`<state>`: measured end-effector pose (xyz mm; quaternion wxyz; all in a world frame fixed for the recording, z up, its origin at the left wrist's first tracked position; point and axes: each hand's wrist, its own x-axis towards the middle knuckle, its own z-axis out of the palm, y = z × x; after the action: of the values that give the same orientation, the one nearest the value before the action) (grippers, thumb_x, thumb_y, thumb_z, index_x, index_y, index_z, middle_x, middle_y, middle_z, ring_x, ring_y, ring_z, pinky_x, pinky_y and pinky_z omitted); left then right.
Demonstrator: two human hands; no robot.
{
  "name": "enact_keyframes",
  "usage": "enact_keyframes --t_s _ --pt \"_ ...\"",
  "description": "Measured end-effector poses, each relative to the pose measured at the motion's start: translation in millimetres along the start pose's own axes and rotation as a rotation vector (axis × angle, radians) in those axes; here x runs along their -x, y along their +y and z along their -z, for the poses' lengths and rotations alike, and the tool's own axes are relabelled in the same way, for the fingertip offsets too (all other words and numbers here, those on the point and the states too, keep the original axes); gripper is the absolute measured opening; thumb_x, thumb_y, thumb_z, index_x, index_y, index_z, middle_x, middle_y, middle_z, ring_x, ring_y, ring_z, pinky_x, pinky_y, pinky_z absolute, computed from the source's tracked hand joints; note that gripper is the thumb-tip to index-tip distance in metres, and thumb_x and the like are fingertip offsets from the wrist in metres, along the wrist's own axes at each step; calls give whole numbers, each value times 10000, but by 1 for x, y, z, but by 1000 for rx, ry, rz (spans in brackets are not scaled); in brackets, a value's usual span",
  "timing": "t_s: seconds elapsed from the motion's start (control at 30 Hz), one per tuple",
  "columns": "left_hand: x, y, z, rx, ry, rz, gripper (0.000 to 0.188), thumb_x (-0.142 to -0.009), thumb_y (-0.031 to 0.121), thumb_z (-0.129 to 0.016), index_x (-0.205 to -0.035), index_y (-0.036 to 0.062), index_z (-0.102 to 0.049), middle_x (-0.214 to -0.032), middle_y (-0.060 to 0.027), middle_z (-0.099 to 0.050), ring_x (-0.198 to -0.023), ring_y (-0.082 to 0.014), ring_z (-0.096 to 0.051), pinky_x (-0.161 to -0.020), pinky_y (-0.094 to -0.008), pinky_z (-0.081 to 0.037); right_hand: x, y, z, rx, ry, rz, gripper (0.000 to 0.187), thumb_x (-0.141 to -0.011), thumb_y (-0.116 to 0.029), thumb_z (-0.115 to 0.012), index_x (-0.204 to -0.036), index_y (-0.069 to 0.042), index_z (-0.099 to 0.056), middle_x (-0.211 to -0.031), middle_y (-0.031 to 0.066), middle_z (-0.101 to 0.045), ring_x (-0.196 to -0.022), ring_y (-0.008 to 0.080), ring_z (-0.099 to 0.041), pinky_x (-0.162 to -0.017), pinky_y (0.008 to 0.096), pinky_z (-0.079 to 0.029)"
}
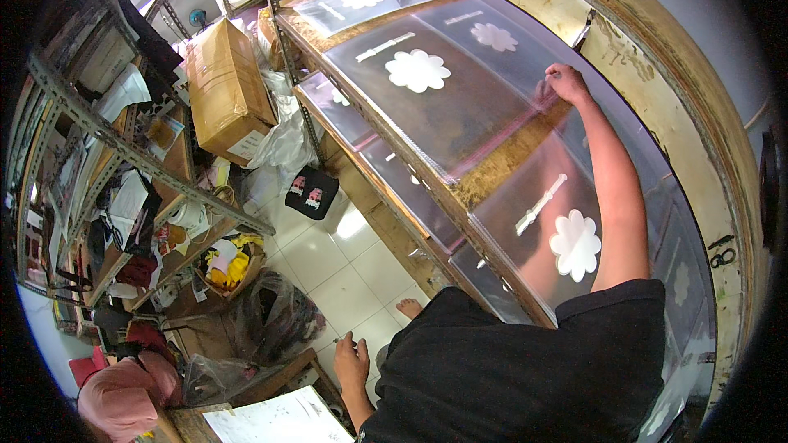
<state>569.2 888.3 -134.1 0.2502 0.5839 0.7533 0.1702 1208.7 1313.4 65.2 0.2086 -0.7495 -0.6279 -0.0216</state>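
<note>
My right hand [568, 84] is stretched out over the wooden shelf, fingers curled closed on the corner of a clear plastic sheet [484, 111]. This sheet carries a white flower shape [418, 71] and a white strip [386, 47]. Nearer to me, under my right forearm, lies another clear sheet [509, 205] with a white flower [576, 246] and strip [540, 205]. More clear sheets of this kind, one of them at the far end [328, 12], cover the boards. My left hand [351, 361] hangs low at my side with fingers apart, holding nothing.
Below the top board are lower shelves with more sheets [402, 176]. A large cardboard box [226, 90] stands far left. Cluttered metal racks [123, 148] line the left side. A black printed cloth item [312, 193] lies on the tiled floor [353, 258]. A white board [279, 418] rests nearby.
</note>
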Motion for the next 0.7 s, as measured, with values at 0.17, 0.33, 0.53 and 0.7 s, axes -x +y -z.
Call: enact_keyframes --t_s 0.17,0.33,0.53,0.7 --pt "-1 1 1 13 5 14 379 -914 219 -643 -1201 -29 -642 -923 -168 -654 -749 -305 -647 -700 -428 -518 2 -7 -10 -168 -166 -82 238 -866 -240 -687 -1026 -63 -695 -960 80 -735 -863 215 -693 -793 358 -534" --pt "9 -6 0 27 34 14 373 -906 218 -649 -1188 -27 -643 -934 -180 -658 -800 -335 -655 -724 -447 -522 -10 -8 -19 35 -78 88 262 -858 -278 -654 -986 -52 -688 -928 111 -727 -836 246 -689 -770 378 -531" --pt "26 -4 11 56 137 100 373 -922 290 -623 -1171 12 -645 -1021 -204 -665 -936 -389 -652 -817 -473 -528 -47 -15 -18 75 -99 25 464 -981 -339 -572 -1273 19 -618 -1257 213 -646 -1184 359 -602 -1024 419 -450" --pt "39 9 35 286 236 115 368 -945 290 -601 -1202 30 -643 -1056 -186 -655 -983 -376 -640 -843 -453 -524 -124 -44 -18 -458 -233 373 395 -1057 -242 -483 -1329 36 -553 -1283 165 -604 -1179 270 -579 -1019 380 -452"
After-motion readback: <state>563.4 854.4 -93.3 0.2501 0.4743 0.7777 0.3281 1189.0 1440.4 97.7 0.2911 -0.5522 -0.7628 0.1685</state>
